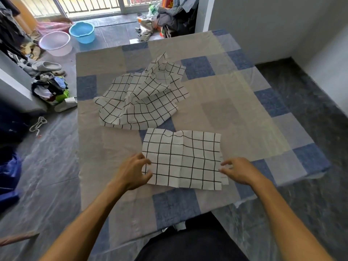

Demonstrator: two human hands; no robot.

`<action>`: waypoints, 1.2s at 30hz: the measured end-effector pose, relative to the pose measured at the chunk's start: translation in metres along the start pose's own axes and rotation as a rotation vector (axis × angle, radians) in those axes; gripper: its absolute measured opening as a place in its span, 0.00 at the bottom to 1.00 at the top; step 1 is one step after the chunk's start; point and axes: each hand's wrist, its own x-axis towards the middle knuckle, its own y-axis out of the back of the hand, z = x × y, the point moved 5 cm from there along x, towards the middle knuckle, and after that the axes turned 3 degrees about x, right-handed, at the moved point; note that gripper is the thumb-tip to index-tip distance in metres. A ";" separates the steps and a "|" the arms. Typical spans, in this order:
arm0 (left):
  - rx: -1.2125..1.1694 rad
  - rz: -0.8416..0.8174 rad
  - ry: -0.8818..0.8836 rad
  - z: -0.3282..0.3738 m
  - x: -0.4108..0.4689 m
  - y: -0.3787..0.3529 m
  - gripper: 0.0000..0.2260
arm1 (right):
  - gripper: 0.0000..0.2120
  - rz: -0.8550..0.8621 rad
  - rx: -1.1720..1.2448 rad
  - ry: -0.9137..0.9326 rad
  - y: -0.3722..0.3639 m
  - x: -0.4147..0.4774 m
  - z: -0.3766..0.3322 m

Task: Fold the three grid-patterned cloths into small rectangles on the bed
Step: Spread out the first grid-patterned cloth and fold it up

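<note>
A white cloth with a black grid point(182, 159) lies flat as a folded rectangle on the near part of the bed point(235, 113). My left hand point(134, 171) is at its left edge, fingers curled around that edge. My right hand point(238, 170) is at its right edge, fingertips touching the cloth's border. Farther back on the bed, a crumpled heap of grid-patterned cloth point(143, 95) lies unfolded; how many cloths it holds I cannot tell.
The bed has a beige and blue checked sheet. On the floor to the left are a blue bucket point(82, 32), a pale basin point(55, 43), slippers point(47, 65) and a pile of clothes point(50, 87). More clothing hangs at the back. A white wall is on the right.
</note>
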 end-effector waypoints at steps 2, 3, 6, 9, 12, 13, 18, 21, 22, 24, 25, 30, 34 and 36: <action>-0.049 0.083 0.027 0.007 0.018 0.010 0.17 | 0.20 0.106 0.001 0.036 0.010 0.011 -0.010; -0.068 0.111 0.031 0.011 0.027 0.013 0.17 | 0.20 0.144 -0.007 0.055 0.014 0.017 -0.016; -0.078 0.146 0.015 0.023 0.055 0.020 0.17 | 0.20 0.209 -0.048 0.130 0.018 0.036 -0.032; -0.029 0.140 -0.003 0.030 0.084 0.020 0.18 | 0.20 0.261 -0.106 0.209 0.021 0.058 -0.050; 0.003 0.110 0.027 0.034 0.114 0.016 0.20 | 0.20 0.304 -0.110 0.266 0.022 0.083 -0.065; 0.010 0.104 0.038 0.034 0.119 0.015 0.20 | 0.20 0.319 -0.112 0.287 0.020 0.088 -0.070; 0.070 -0.046 0.139 0.020 0.150 -0.017 0.23 | 0.24 0.199 -0.097 0.353 -0.007 0.126 -0.078; 0.116 -0.182 0.176 0.010 0.155 -0.045 0.26 | 0.27 0.058 -0.081 0.342 -0.030 0.140 -0.077; 0.109 -0.215 0.191 0.009 0.152 -0.052 0.27 | 0.28 0.023 -0.084 0.334 -0.038 0.142 -0.076; 0.089 -0.240 0.211 0.005 0.143 -0.064 0.29 | 0.29 -0.018 -0.110 0.322 -0.052 0.144 -0.073; 0.086 -0.245 0.209 0.003 0.139 -0.068 0.30 | 0.30 -0.024 -0.131 0.317 -0.057 0.146 -0.070; 0.121 -0.278 0.195 -0.015 0.117 -0.084 0.32 | 0.37 0.010 -0.210 0.264 -0.069 0.143 -0.056; 0.134 -0.244 0.211 -0.021 0.106 -0.086 0.32 | 0.34 0.021 -0.244 0.217 -0.067 0.140 -0.038; 0.125 -0.214 0.216 -0.020 0.107 -0.086 0.31 | 0.34 0.034 -0.248 0.203 -0.064 0.140 -0.032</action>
